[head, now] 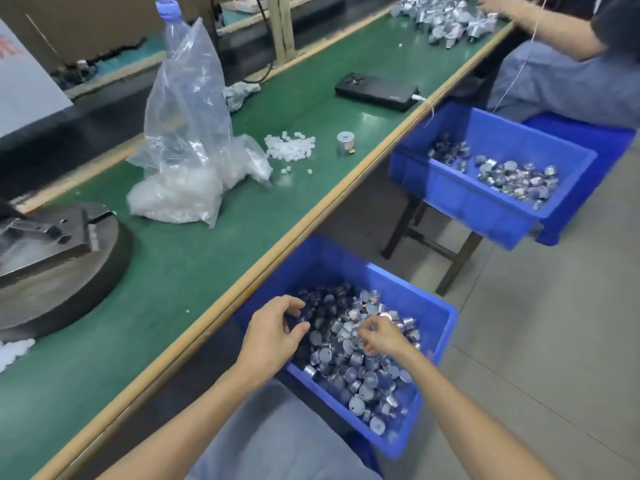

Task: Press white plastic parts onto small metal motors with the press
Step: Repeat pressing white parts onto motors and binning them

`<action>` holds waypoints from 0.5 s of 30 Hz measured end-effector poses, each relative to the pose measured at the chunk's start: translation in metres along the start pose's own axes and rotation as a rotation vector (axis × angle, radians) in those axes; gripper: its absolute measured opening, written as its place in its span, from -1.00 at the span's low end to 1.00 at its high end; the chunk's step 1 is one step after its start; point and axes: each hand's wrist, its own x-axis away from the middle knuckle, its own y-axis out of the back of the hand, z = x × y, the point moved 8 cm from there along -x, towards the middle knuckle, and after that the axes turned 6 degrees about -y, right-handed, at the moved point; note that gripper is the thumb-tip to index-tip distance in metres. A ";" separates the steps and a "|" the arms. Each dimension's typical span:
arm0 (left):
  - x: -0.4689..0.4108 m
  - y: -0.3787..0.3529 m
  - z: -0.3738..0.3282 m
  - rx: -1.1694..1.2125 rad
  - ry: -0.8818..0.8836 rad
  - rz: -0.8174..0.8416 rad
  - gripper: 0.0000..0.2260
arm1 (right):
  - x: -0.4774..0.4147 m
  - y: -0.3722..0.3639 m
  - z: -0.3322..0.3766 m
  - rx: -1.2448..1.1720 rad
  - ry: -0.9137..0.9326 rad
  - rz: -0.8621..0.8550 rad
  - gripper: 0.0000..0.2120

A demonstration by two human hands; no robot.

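Reaching down into the near blue bin (440,327), both hands are in among the small metal motors (360,379). This bin sits below the near edge of the green table (194,271).

The left hand (277,329) is over the left side of the pile. Its fingers and thumb are bent toward each other, and I cannot tell if a motor is inside. The right hand (382,336) is near the middle of the pile, close to the left hand but not touching it. Its fingers are bent down onto the motors, and I cannot tell if they pinch one or only touch them.

On the left of the table sits the press (59,258), a round grey metal plate with a block on top. To its right lies a clear plastic bag (183,150), white at the bottom. A little heap of white plastic parts (291,147) lies just right of the bag, with a few loose ones near it. One lone motor (345,142) stands upright to the right of the heap. Farther off lies a black phone (377,91) with a white cable in it. A clear bottle (173,26) with a blue cap stands behind the bag.

A far blue bin (450,188) to the right holds fewer motors. A second person (561,74) sits at the far right, by another heap of metal parts (446,19) on the table.
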 end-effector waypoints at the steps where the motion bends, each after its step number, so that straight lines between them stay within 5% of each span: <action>1: 0.001 0.000 0.001 0.000 0.006 0.006 -0.79 | -0.003 0.000 -0.001 0.000 0.003 -0.018 -0.94; 8: 0.001 0.009 0.001 0.000 0.006 0.017 -0.81 | 0.008 0.027 0.013 -0.068 0.079 -0.206 -0.78; 15: -0.001 0.030 -0.017 0.029 -0.116 -0.003 -0.80 | 0.030 0.045 0.074 -0.116 0.252 -0.196 -0.85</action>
